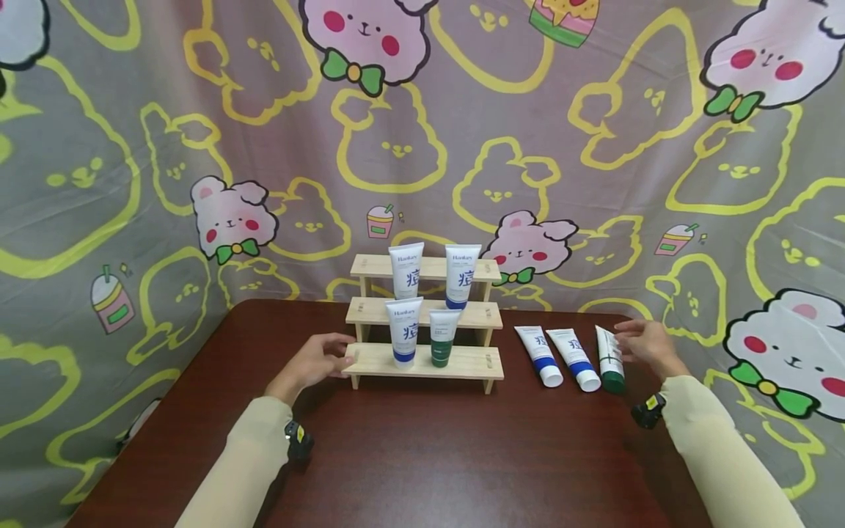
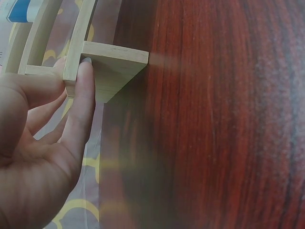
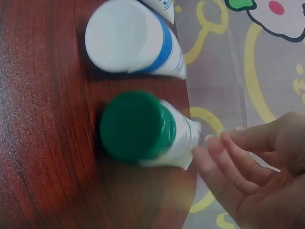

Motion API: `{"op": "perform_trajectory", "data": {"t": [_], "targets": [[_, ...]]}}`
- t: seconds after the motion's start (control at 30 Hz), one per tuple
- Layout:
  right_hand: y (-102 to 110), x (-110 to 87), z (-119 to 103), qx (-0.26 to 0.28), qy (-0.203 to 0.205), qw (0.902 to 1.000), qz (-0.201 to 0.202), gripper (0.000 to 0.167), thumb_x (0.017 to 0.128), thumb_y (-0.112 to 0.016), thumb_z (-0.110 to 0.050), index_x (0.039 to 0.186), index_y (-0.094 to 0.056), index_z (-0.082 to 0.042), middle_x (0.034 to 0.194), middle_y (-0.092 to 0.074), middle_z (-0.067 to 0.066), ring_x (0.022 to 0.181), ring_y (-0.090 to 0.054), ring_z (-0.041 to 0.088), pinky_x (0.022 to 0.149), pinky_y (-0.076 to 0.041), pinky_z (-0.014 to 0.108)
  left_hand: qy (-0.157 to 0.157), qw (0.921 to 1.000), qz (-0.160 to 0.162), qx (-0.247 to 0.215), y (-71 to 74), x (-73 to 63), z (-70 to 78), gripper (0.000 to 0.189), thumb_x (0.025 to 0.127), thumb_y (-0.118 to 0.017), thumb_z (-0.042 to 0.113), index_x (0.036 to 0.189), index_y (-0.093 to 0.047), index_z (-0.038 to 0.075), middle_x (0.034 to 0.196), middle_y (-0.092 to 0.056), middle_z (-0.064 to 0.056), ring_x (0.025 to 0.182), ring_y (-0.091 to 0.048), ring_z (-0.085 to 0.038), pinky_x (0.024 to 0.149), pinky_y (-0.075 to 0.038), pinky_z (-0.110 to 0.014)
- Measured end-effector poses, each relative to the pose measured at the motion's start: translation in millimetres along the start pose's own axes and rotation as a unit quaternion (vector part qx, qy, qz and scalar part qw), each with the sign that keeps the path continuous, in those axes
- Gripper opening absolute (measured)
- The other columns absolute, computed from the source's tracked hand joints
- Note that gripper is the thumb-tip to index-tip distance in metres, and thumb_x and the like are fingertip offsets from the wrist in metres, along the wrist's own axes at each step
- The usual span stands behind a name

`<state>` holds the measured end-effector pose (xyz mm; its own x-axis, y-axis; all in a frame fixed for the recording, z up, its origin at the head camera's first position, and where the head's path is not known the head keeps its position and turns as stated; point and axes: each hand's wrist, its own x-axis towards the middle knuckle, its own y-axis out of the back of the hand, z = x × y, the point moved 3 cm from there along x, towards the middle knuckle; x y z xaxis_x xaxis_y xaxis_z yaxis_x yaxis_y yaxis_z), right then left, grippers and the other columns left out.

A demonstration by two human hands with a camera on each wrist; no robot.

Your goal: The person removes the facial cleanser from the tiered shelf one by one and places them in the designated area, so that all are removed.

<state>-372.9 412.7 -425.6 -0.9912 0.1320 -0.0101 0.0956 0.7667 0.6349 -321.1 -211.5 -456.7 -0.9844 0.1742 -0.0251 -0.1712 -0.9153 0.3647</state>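
Observation:
My left hand [image 1: 318,361] pinches the left end of the lowest step of a wooden three-step display rack [image 1: 422,359]; the left wrist view shows the fingertips [image 2: 85,78] at the board's end. On the rack's steps stand white tubes with blue bands, one of them a front tube [image 1: 404,334], and a green-and-white tube [image 1: 442,337]. At the right, my right hand [image 1: 650,346] is beside a lying white tube with a green cap [image 3: 131,126]. Its loosely bent fingers are right at the tube's flat end in the right wrist view.
Left of the green-capped tube lie two blue-banded white tubes, a nearer one [image 1: 576,359] and a farther one [image 1: 540,356], caps toward me. Everything stands on a dark red-brown wooden table [image 1: 422,455]. A patterned curtain [image 1: 422,147] hangs behind its back edge.

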Motion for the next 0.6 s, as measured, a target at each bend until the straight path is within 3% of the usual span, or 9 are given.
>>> {"op": "perform_trajectory", "data": {"t": [0.1, 0.4, 0.6], "targets": [[-1, 0.6, 1, -0.003, -0.001, 0.9999, -0.015, 0.041, 0.097, -0.061, 0.002, 0.131, -0.051, 0.022, 0.109, -0.067, 0.037, 0.075, -0.069, 0.018, 0.068, -0.067, 0.045, 0.002, 1.0, 0.0, 0.003, -0.5, -0.1, 0.4, 0.044, 0.094, -0.07, -0.002, 0.137, -0.058, -0.008, 0.114, -0.062, -0.024, 0.084, -0.069, -0.017, 0.077, -0.067, -0.038], [-1, -3.6, -3, -0.016, 0.008, 0.9993, -0.034, 0.043, 0.1, -0.059, -0.003, 0.134, -0.049, 0.022, 0.111, -0.066, 0.038, 0.08, -0.07, 0.021, 0.066, -0.066, 0.034, 0.015, 0.9999, 0.004, 0.003, -1.4, -0.1, 0.4, 0.044, 0.095, -0.069, -0.002, 0.138, -0.058, -0.007, 0.116, -0.062, -0.024, 0.082, -0.068, -0.016, 0.077, -0.067, -0.037], [1, 0.4, -14, -0.02, 0.013, 0.9989, -0.04, 0.045, 0.105, -0.056, -0.011, 0.139, -0.049, 0.017, 0.131, -0.056, 0.042, 0.097, -0.073, 0.037, 0.078, -0.067, 0.041, 0.013, 0.9999, 0.006, 0.003, -0.8, -0.6, 0.8, 0.044, 0.095, -0.069, -0.002, 0.137, -0.058, -0.007, 0.116, -0.061, -0.024, 0.082, -0.068, -0.016, 0.077, -0.067, -0.037]]}}
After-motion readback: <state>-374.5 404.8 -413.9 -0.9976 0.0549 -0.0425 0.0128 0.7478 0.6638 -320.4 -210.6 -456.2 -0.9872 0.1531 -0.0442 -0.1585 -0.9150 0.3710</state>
